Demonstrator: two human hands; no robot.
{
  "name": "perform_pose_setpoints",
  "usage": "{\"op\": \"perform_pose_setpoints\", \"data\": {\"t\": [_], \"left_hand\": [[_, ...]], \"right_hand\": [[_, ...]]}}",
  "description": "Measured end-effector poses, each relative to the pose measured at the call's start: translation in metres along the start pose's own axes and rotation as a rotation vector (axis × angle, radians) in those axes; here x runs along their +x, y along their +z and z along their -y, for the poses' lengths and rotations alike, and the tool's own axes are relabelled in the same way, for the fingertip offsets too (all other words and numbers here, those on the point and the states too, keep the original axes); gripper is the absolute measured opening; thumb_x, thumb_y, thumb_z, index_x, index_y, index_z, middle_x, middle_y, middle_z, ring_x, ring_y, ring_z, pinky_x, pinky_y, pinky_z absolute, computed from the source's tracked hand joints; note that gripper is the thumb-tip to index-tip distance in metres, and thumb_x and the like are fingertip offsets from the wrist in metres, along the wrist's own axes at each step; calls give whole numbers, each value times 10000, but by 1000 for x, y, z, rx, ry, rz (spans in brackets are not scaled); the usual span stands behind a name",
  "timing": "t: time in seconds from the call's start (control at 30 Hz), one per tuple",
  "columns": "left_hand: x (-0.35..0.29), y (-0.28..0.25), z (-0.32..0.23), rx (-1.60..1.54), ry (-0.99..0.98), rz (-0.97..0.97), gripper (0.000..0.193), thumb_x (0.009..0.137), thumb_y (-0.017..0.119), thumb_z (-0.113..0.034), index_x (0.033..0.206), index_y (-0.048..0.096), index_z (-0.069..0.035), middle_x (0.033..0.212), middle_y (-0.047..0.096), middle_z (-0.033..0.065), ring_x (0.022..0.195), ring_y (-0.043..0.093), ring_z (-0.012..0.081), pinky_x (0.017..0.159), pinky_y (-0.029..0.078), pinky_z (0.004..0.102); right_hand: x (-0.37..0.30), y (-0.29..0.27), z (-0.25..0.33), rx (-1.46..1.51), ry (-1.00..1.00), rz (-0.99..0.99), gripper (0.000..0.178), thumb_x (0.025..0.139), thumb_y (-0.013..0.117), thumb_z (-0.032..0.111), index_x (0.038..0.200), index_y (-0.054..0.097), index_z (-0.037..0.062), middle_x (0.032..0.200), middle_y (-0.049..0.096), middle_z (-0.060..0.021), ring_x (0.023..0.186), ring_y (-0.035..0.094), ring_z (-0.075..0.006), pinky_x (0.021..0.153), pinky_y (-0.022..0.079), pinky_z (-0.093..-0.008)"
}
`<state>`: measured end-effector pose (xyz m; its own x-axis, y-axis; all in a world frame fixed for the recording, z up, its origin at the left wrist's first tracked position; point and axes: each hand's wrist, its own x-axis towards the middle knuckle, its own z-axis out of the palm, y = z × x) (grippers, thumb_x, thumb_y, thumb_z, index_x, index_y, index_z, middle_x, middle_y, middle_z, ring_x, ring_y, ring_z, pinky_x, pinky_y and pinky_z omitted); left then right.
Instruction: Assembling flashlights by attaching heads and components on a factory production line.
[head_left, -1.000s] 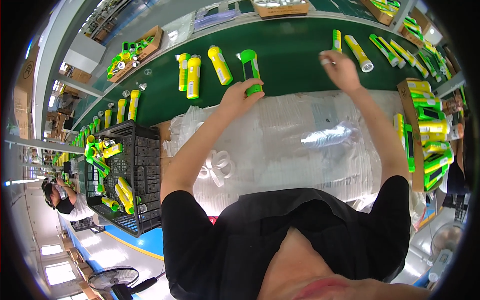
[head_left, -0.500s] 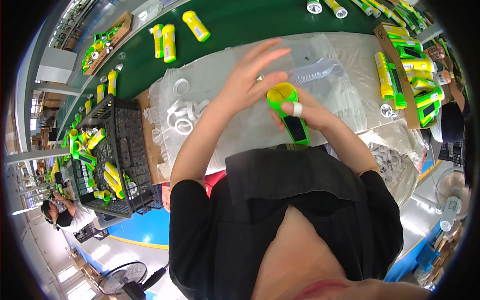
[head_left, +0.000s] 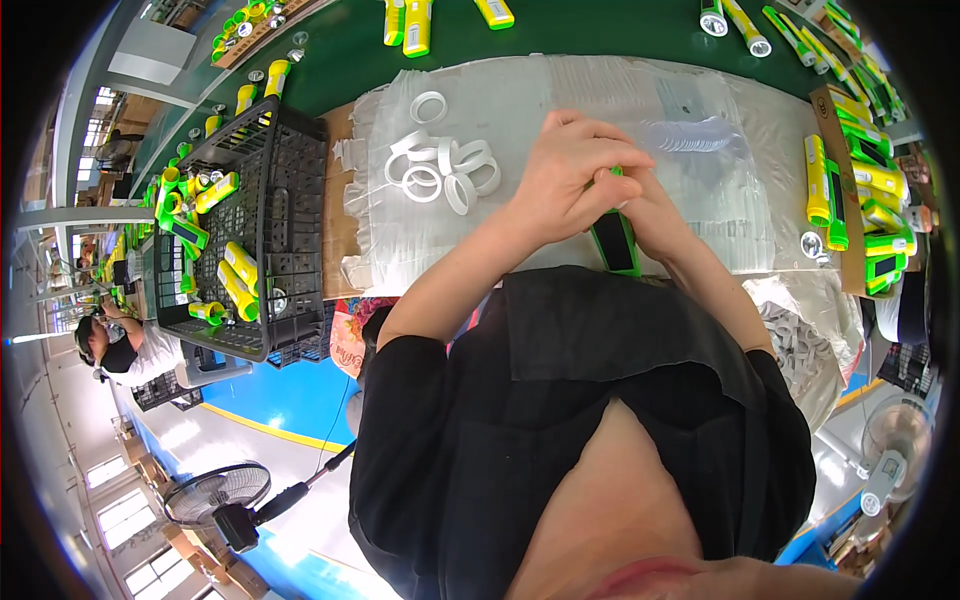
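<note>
A green and yellow flashlight body (head_left: 613, 243) with a dark rectangular panel stands tilted in front of my chest, its lower end toward me. My right hand (head_left: 655, 208) is wrapped round it from the right side. From the left, my left hand (head_left: 575, 170) closes over its upper end, fingers bent and touching the right hand. Both hands hide the flashlight's open top and whatever may lie under the fingers. Left of the hands lie several loose white rings (head_left: 440, 165). Beyond them on the right is a fanned row of clear round discs (head_left: 690, 135).
At left stands a black plastic crate (head_left: 295, 250) with flashlight parts in it. A cardboard box (head_left: 838, 190) of flashlights is at right, beside a bag of white parts (head_left: 800, 335). More flashlights (head_left: 418, 25) lie on the green surface. A fan (head_left: 225, 505) and a co-worker (head_left: 140, 345) are at lower left.
My left hand, spread beside the flashlight before, has come down over its top and closed. The right hand still holds the body. The whole view has shifted, so the table appears higher.
</note>
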<state>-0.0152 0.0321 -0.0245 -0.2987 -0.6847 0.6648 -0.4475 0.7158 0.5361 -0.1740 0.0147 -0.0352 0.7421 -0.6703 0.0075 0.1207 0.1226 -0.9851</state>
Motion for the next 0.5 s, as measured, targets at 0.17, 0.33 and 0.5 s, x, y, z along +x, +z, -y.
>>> {"op": "perform_pose_setpoints", "data": {"t": [0.17, 0.33, 0.5], "left_hand": [[-15, -18, 2, -93, -83, -128, 516, 962, 443, -468, 1267, 584, -76, 1257, 612, 103, 1203, 521, 293, 1047, 293, 438], [-89, -115, 67, 674, -368, -48, 501, 977, 469, -468, 1356, 539, -149, 1452, 452, 146, 1363, 376, 384, 1100, 245, 500], [-123, -93, 84, 430, -591, -82, 459, 974, 508, -405, 1367, 528, -170, 1426, 453, 190, 1315, 419, 362, 1110, 235, 505]], "right_hand": [[9, 9, 1, 168, -18, -135, 381, 982, 541, 320, 1250, 484, 55, 927, 603, -91, 763, 589, -153, 663, 491, -297], [-3, -24, 5, 214, -68, -200, 376, 976, 549, 295, 1259, 482, 57, 902, 611, -108, 732, 589, -157, 668, 495, -306], [-8, -31, 3, 222, -69, -210, 418, 957, 584, 296, 1271, 473, 42, 904, 627, -133, 727, 583, -164, 674, 485, -307]]}}
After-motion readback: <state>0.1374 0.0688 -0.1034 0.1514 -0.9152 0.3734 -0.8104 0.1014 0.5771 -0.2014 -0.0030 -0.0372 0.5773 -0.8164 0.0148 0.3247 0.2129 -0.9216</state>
